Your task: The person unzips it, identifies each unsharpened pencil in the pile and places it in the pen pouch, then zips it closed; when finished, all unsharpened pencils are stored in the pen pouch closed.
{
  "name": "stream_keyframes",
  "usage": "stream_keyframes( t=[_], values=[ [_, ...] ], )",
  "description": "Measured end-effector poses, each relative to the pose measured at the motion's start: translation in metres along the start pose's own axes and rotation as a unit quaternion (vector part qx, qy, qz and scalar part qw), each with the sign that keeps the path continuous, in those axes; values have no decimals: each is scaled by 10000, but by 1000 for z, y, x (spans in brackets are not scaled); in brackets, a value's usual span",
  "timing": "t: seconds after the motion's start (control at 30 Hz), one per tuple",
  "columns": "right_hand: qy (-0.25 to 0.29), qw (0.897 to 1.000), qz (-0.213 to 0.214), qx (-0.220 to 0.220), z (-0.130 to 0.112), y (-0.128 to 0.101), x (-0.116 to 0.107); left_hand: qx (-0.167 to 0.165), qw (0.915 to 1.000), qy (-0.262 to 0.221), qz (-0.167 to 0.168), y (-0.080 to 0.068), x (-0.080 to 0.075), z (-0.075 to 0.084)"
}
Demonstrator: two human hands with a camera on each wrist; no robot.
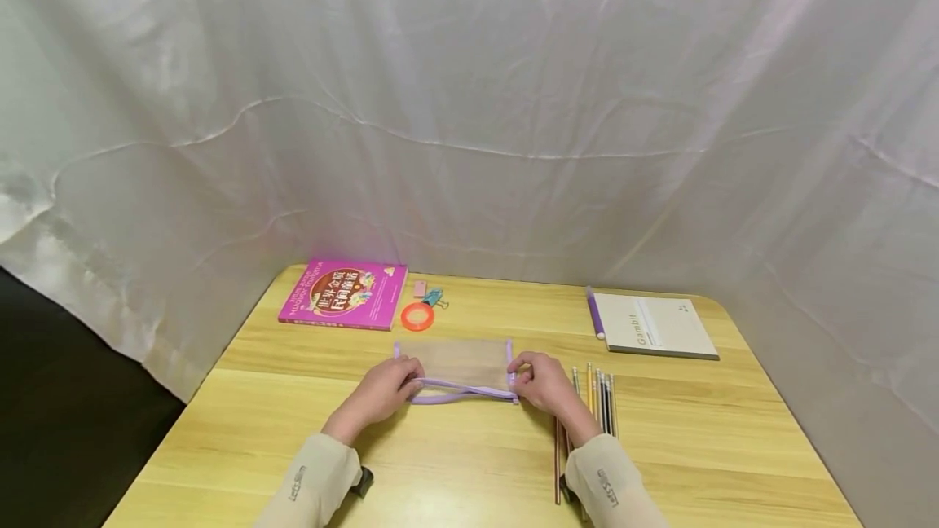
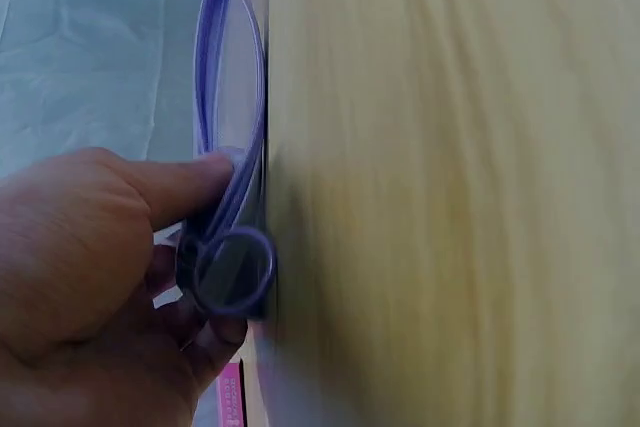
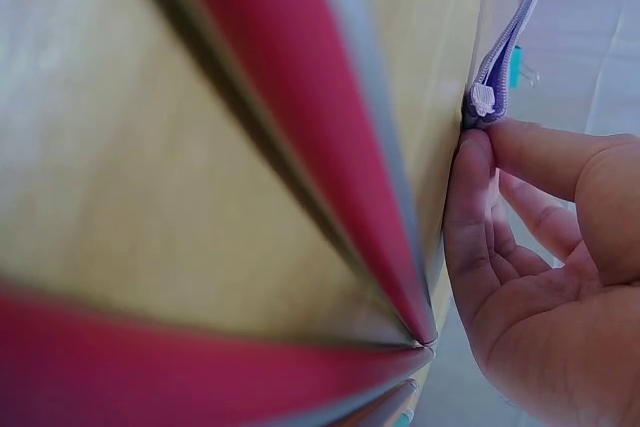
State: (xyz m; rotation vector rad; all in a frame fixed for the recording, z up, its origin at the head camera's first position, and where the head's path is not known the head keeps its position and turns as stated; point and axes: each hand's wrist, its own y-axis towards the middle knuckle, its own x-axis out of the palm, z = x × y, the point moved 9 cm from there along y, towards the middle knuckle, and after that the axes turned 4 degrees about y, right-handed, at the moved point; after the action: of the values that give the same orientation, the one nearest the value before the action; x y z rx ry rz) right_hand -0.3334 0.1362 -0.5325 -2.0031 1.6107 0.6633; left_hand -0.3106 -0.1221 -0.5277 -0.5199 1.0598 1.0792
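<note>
Head view: one translucent mesh pouch with purple zip edging lies flat at table centre, on the wooden table. The left hand pinches its near-left corner, fingers curled on the edging; the right hand pinches the near-right corner likewise. At 3 o'clock of the pouch, just beside the right hand, lies a row of pencils; I count about six, though the exact number cannot be confirmed. At 11 o'clock: one pink book. At 12 o'clock: one orange tape roll, one teal binder clip and one small pink eraser. At 2 o'clock: one notebook with one purple pen along its left edge.

Left wrist view: thumb and fingers close on the pouch's purple end loop, holding it against the table edge-on.

Right wrist view: thumb and forefinger nip the pouch end just below the white zip slider; blurred pencils fill the foreground.

Assessment: the pouch is judged light, soft and floppy, its mesh liable to sag and crumple. The stiffer zip edging and corner ends are the sound holds.
</note>
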Motion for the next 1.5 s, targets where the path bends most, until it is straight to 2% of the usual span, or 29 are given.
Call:
stream_keyframes(
  t=[0.23, 0.43, 0.57, 0.67, 0.83, 1.07, 1.13, 1.37, 1.5],
  values=[
    [254, 9997, -46, -10, 3, -3, -1, -50, 9972, -579, -468, -2, 3, -5],
    [499, 9987, -109, -91, 0, -10, -7, 44, 9940, -785, -766, -3, 4, -5],
    [542, 9984, -11, -138, -3, -21, -24, 223, 9909, -924, -948, -2, 7, -1],
    [463, 9987, 112, -193, -6, -31, -43, 246, 9861, -1201, -1123, -2, 11, 0],
    [498, 9981, 336, -133, 1, -50, -75, 111, 9697, -1925, -1498, -3, 22, 1],
    [518, 9968, 574, 198, 29, -70, -104, 58, 9395, -2907, -1810, -5, 33, 6],
    [510, 9963, 616, 301, 38, -75, -110, 9, 9324, -3115, -1832, -5, 36, 6],
    [682, 9924, 692, 750, 71, -89, -122, -353, 9207, -3535, -1612, -5, 42, 2],
    [640, 9917, 690, 875, 81, -91, -124, -514, 9121, -3774, -1519, -6, 46, 3]
  ],
)
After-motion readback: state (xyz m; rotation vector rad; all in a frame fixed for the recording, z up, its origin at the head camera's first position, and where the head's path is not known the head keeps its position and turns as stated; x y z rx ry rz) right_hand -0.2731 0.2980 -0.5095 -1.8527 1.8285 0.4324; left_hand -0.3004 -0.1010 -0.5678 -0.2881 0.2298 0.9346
